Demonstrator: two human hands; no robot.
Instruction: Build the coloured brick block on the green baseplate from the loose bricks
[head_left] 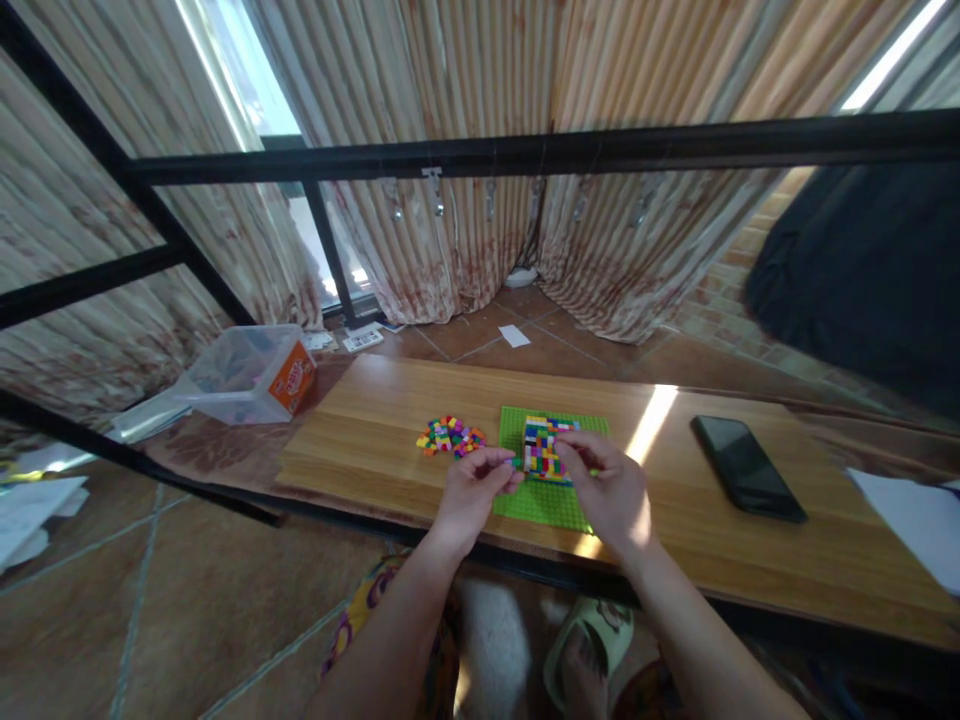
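Note:
A green baseplate (544,505) lies on the wooden board, with a block of many-coloured toy bricks (540,455) built up on it. My left hand (476,490) is at the plate's left edge, thumb and forefinger pinched on a small toy brick (516,463) that looks green and blue. Over the right part of the built block is my right hand (611,490). Its thumb and forefinger come together at the block's top, and whatever is between them is hidden. Left of the plate lies a pile of loose toy bricks (448,436).
A black phone (746,468) lies on the wooden board (390,400) to the right, with white paper (907,520) beyond it. A clear plastic box (247,375) with an orange label stands at the left. A black metal bar (480,158) crosses behind the board.

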